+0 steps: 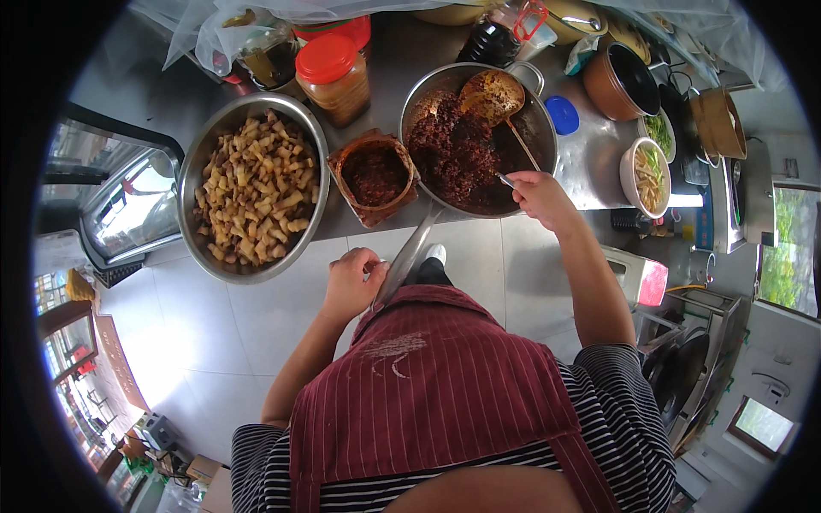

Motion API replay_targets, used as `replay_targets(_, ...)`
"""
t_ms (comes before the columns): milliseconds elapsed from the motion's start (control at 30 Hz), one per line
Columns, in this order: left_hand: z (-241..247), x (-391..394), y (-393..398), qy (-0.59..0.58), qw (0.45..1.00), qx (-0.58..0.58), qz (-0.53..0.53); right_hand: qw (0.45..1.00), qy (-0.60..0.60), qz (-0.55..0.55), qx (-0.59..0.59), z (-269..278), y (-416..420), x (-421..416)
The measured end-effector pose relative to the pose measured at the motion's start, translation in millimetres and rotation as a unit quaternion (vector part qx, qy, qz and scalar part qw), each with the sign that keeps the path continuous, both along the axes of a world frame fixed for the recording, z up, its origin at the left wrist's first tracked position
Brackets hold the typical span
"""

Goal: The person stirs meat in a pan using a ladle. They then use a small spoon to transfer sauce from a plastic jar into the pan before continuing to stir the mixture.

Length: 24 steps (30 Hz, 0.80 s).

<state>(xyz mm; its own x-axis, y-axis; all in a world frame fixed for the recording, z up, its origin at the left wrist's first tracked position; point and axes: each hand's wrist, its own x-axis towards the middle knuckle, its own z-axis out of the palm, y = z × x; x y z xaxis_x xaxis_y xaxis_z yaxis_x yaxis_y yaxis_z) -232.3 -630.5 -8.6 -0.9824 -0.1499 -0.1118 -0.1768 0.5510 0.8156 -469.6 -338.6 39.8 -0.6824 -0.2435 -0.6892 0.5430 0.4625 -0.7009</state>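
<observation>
A wide steel pan (420,96) holds a dark red, chunky chilli paste (452,154). Inside it rests a paste-coated ladle (490,96), whose thin handle runs towards my right hand (545,200). Between that hand's thumb and finger is the end of a small metal utensil (505,180); whether the hand also touches the ladle handle cannot be told. My left hand (355,282) is curled beside the pan's long metal handle (407,256), and its grip is unclear. Left of the pan is a paste-stained square container (373,217) of red paste.
A large steel bowl (190,224) of diced cooked meat overhangs the counter's front edge. Behind stand a red-lidded jar (333,90) and a bottle of dark liquid (490,42). Rightward are a blue lid (562,115), a brown pot (603,86) and a bowl of cut vegetables (628,173).
</observation>
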Motion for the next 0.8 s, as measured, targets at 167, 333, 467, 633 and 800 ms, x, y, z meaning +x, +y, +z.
replay_targets(167, -0.3, 6.6, -4.0, -0.008, 1.000, -0.003, -0.001, 0.999, 0.037, 0.001, -0.030, 44.0, -10.2, 5.9)
replay_targets(333, -4.0, 12.9, -7.8, -0.003, 1.000, 0.000, 0.011, 0.995, 0.082, 0.032, -0.040, 101.2, -43.4, 23.1)
replay_targets(467, -1.5, 17.0, -11.3, -0.005, 1.000, 0.005, 0.010, 0.963, 0.225, 0.144, 0.030, 100.5, -73.3, 42.2)
replay_targets(633, 0.5, 16.6, -12.0, -0.015, 1.000, 0.001, 0.018, 0.752, 0.567, 0.305, 0.146, 39.0, -99.3, 71.1)
replay_targets(800, -1.0, 18.0, -15.5, -0.018, 0.999, 0.021, 0.041, 0.730, 0.592, 0.293, 0.175, 36.7, -113.6, 75.5)
